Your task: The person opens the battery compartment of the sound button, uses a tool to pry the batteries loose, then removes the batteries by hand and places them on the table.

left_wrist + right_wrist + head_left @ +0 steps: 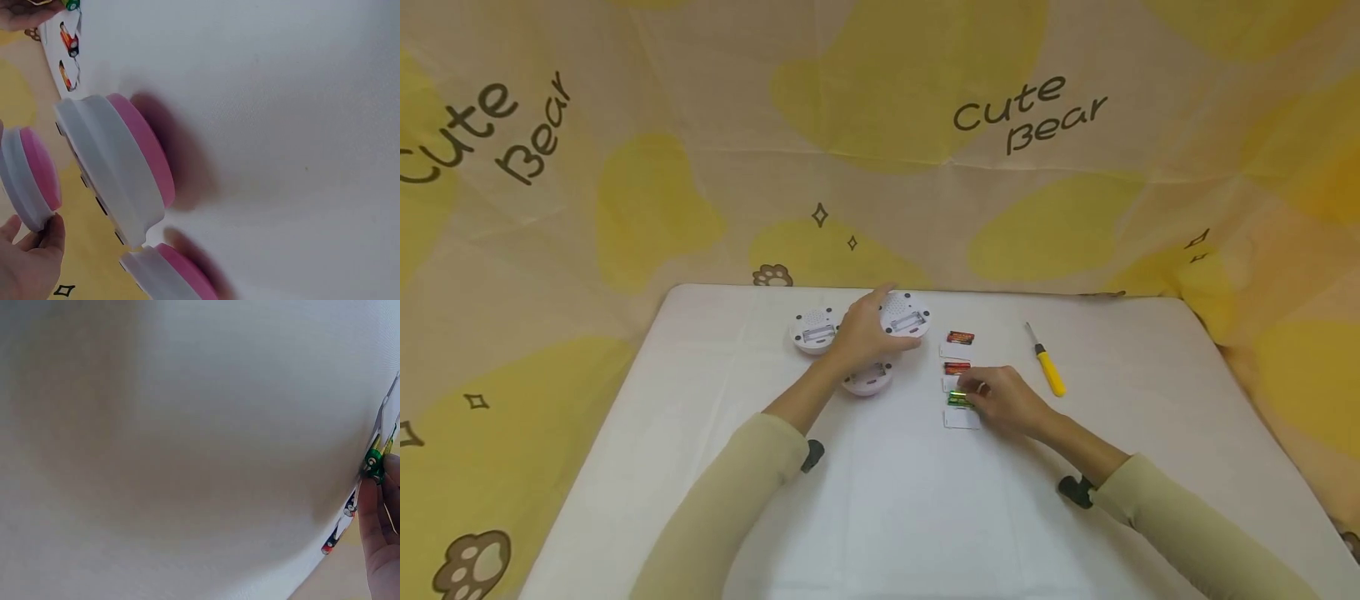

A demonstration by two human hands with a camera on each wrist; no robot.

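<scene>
My left hand (863, 333) grips a round white-and-pink device (904, 317) by its edge, thumb and fingers on opposite sides. Its white underside faces up, with speaker holes, dark feet and a battery slot without a cover. Seen from the left wrist, the pink part (41, 167) is underneath. Two similar devices lie near this hand, one to its left (814, 331) and one in front (869, 380), partly hidden by the forearm. My right hand (1006, 400) pinches at the green batteries (958, 399), its fingertips right on them in the right wrist view.
Red-and-black batteries (960, 337) lie behind the green ones, with more red batteries (957, 367) between. Small white rectangular pieces (962, 418) lie among them. A yellow-handled screwdriver (1051, 373) rests to the right on the white table (895, 517). A patterned cloth (880, 208) hangs behind.
</scene>
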